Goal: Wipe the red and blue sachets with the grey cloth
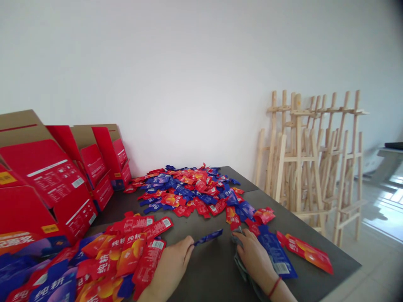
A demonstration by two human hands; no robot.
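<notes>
The left hand point(171, 268) closes narrowly on the end of a blue snack sachet point(208, 237) above the dark table point(201, 279); the right hand point(253, 256) grips a bunched grey cloth point(242, 264) near the table's front edge.

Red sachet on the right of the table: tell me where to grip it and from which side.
Pinch the red sachet midway along its long near edge, coming from the near side over the bare dark table. It lies flat and long, so that edge probably lifts best; its left end sits close to a blue sachet.
</notes>
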